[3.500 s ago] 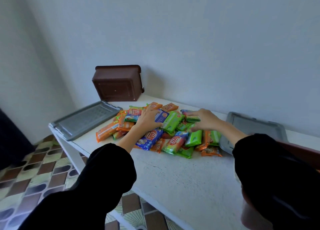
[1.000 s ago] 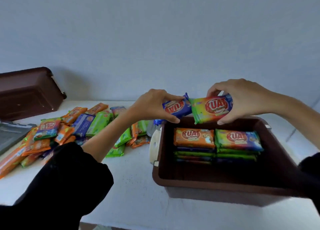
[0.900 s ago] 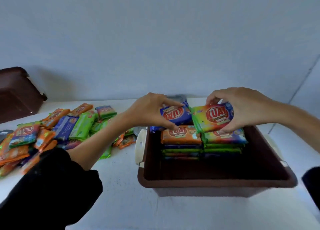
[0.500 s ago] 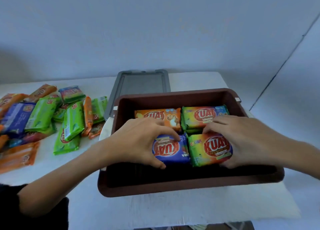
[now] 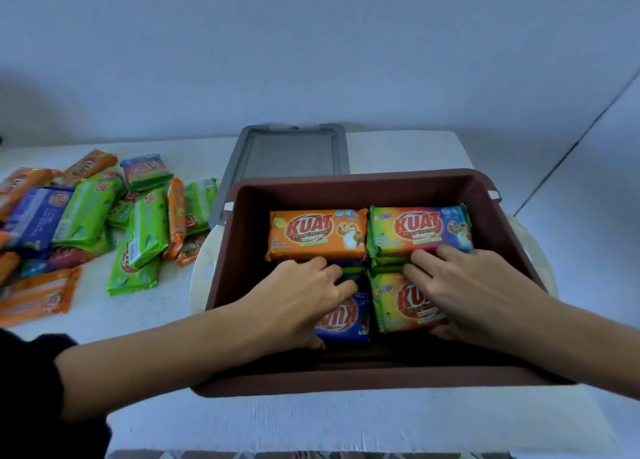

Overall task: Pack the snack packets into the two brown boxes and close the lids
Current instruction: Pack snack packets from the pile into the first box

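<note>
An open brown box (image 5: 346, 187) stands on the white table right before me. At its back lie stacks topped by an orange packet (image 5: 317, 233) and a rainbow packet (image 5: 419, 228). My left hand (image 5: 301, 299) grips a blue packet (image 5: 346, 323) low in the front half of the box, thumb at its near edge. Beside it my right hand (image 5: 464, 285) grips a rainbow packet (image 5: 398, 306), fingers over its far edge. What lies under these two packets is hidden. The second brown box is out of view.
A heap of green, orange and blue snack packets (image 5: 86, 216) lies on the table (image 5: 311, 424) to the left. A grey lid (image 5: 287, 150) rests flat behind the box by the wall. The table's right edge runs close to the box.
Both hands brought a packet each from the heap over to the box and lowered them into its front half. Since half a second ago they have pushed the packets slightly deeper.
</note>
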Demonstrator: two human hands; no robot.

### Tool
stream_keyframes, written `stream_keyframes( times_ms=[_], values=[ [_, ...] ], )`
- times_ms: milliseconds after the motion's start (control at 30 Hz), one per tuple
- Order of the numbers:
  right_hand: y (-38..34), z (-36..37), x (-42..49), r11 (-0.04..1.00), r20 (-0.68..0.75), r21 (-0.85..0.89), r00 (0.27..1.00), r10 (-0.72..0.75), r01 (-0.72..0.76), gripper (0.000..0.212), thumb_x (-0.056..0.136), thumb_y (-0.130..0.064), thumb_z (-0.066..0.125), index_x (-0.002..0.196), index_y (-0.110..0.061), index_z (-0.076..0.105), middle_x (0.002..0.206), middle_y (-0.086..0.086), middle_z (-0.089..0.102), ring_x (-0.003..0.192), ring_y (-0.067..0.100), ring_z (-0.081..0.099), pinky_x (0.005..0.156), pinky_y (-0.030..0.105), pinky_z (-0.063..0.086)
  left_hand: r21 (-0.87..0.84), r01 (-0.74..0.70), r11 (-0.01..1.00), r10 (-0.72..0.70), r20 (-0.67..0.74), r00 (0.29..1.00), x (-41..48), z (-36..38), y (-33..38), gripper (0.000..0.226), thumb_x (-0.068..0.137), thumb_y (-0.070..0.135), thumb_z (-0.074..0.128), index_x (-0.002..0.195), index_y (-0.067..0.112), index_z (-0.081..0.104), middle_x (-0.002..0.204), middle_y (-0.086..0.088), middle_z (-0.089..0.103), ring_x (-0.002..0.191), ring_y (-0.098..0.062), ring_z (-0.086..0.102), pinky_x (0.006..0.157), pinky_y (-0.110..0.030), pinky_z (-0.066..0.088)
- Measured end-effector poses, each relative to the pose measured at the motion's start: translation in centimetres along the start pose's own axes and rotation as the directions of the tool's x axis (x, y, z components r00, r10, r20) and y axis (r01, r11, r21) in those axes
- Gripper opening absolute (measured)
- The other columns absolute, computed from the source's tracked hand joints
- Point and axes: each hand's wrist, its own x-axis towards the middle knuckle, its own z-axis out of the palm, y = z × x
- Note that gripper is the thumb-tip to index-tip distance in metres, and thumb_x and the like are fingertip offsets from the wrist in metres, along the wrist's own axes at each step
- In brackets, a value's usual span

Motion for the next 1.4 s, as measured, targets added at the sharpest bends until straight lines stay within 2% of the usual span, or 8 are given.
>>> stream_keyframes(
  times_ms=[100, 200, 300, 667, 867, 1167, 1267, 1400],
  values=[
    [0.1, -0.4, 0.3, 1.000, -0.006, 0.008, 1.000, -0.020, 0.020, 0.072, 0.054, -0.054, 0.079, 0.107, -0.011, 0.059, 0.104, 0.006, 0.060, 0.094, 0.022, 0.058, 0.060, 0.035, 0.051, -0.003, -0.011, 1.000, 0.011, 0.007, 1.000, 0.1, 0.2, 0.1, 0.075, 0.084, 0.049, 0.059, 0.142, 0.019, 0.022, 0.138, -0.003, 0.038, 0.122, -0.020, 0.040, 0.086, -0.032, 0.044],
    [-0.2, 0.8, 0.9, 0.993, 0.063, 0.016, 0.991, -0.121, 0.120, 0.066, 0.082, -0.046, 0.060, 0.135, -0.015, 0.035, 0.133, 0.004, 0.042, 0.119, 0.022, 0.042, 0.085, 0.034, 0.044, -0.008, -0.022, 1.000, 0.022, 0.025, 0.999, 0.1, 0.4, 0.1, 0.074, 0.084, 0.048, 0.059, 0.142, 0.019, 0.024, 0.136, -0.005, 0.040, 0.121, -0.022, 0.042, 0.086, -0.033, 0.044],
    [-0.1, 1.1, 1.3, 0.990, 0.089, 0.059, 0.987, -0.137, 0.132, 0.068, 0.084, -0.045, 0.058, 0.140, -0.017, 0.029, 0.136, 0.004, 0.039, 0.122, 0.021, 0.040, 0.091, 0.033, 0.043, -0.013, -0.027, 1.000, 0.028, 0.035, 0.999, 0.1, 0.7, 0.0, 0.074, 0.085, 0.048, 0.059, 0.143, 0.018, 0.025, 0.136, -0.005, 0.041, 0.121, -0.022, 0.041, 0.088, -0.034, 0.044],
    [0.1, 2.3, 1.9, 0.979, 0.087, 0.070, 0.976, -0.199, 0.193, 0.066, 0.093, -0.024, 0.049, 0.147, -0.031, 0.012, 0.133, 0.007, 0.040, 0.117, 0.026, 0.050, 0.089, 0.039, 0.047, 0.003, -0.067, 0.998, 0.067, 0.070, 0.995, 0.1, 0.6, -0.1, 0.068, 0.087, 0.040, 0.058, 0.143, 0.018, 0.026, 0.141, -0.007, 0.031, 0.125, -0.023, 0.039, 0.093, -0.037, 0.047],
    [-0.1, 2.3, 2.2, 0.982, 0.124, 0.097, 0.977, -0.171, 0.159, 0.072, 0.087, -0.036, 0.057, 0.146, -0.029, 0.016, 0.127, 0.008, 0.046, 0.112, 0.027, 0.052, 0.088, 0.037, 0.047, -0.006, -0.067, 0.998, 0.067, 0.089, 0.994, 0.2, 0.7, -0.1, 0.065, 0.089, 0.030, 0.058, 0.144, 0.018, 0.026, 0.144, -0.008, 0.032, 0.129, -0.024, 0.038, 0.100, -0.040, 0.044],
    [-0.1, 2.3, 2.2, 0.983, 0.053, 0.107, 0.986, -0.156, 0.149, 0.062, 0.090, -0.030, 0.053, 0.145, -0.027, 0.023, 0.127, 0.006, 0.046, 0.111, 0.027, 0.053, 0.087, 0.037, 0.047, -0.021, -0.017, 1.000, 0.019, 0.121, 0.993, 0.3, 0.4, -0.1, 0.063, 0.089, 0.035, 0.058, 0.142, 0.018, 0.030, 0.139, -0.006, 0.039, 0.124, -0.024, 0.044, 0.097, -0.036, 0.044],
    [-0.1, 1.7, 1.8, 0.976, -0.021, 0.169, 0.990, -0.138, 0.139, 0.061, 0.090, -0.043, 0.051, 0.143, -0.028, 0.027, 0.130, 0.003, 0.046, 0.116, 0.023, 0.051, 0.090, 0.035, 0.045, -0.119, -0.003, 0.993, 0.006, 0.024, 1.000, 0.0, 0.2, -0.4, 0.051, 0.091, 0.042, 0.052, 0.136, 0.021, 0.042, 0.133, -0.001, 0.047, 0.117, -0.019, 0.050, 0.093, -0.033, 0.046],
    [0.7, -0.1, 1.1, 0.939, -0.200, 0.306, 0.975, -0.098, 0.157, 0.050, 0.090, -0.047, 0.047, 0.138, -0.035, 0.035, 0.131, -0.009, 0.047, 0.120, 0.012, 0.047, 0.093, 0.027, 0.043, -0.461, -0.081, 0.884, -0.081, -0.322, 0.943, -1.4, -1.2, -1.3, 0.028, 0.088, 0.029, 0.061, 0.112, 0.016, 0.065, 0.106, 0.001, 0.067, 0.093, -0.009, 0.062, 0.081, -0.027, 0.050]
  ],
)
